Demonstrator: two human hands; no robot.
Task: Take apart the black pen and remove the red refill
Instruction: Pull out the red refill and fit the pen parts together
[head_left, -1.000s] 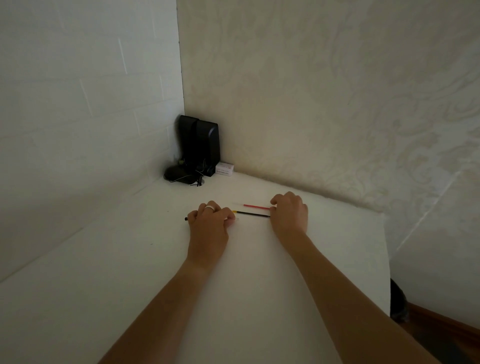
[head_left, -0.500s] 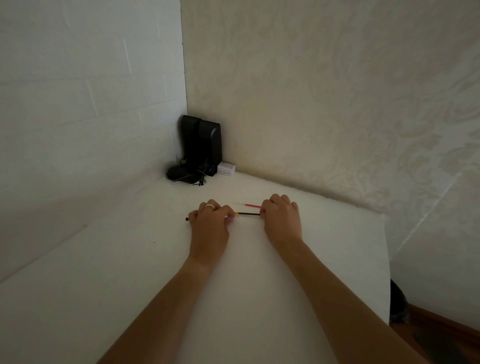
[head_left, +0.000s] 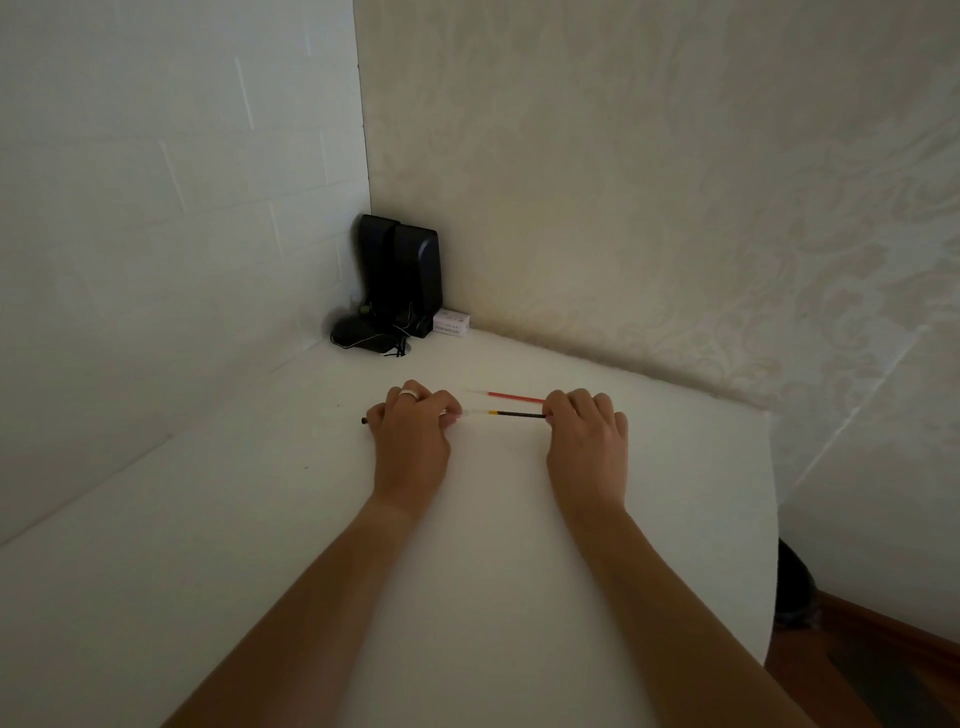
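Note:
My left hand (head_left: 415, 428) is closed over the black pen's barrel, whose black end (head_left: 364, 420) pokes out to the left. My right hand (head_left: 587, 436) pinches the right end of a thin black rod (head_left: 519, 414) with a yellow band. The rod runs between the two hands, and its pale tip reaches the fingers of my left hand. The red refill (head_left: 514, 398) lies on the white table (head_left: 493, 545) just behind the rod, its right end hidden by my right hand's fingers.
In the far corner stand black speakers (head_left: 405, 270) with a black mouse and cables (head_left: 363, 335) and a small white box (head_left: 452, 323). Walls close off the left and back. The table's right edge (head_left: 771, 519) drops to the floor.
My right hand has moved right, away from the left hand, and more of the thin black rod shows between them. The left hand and the red refill have stayed put.

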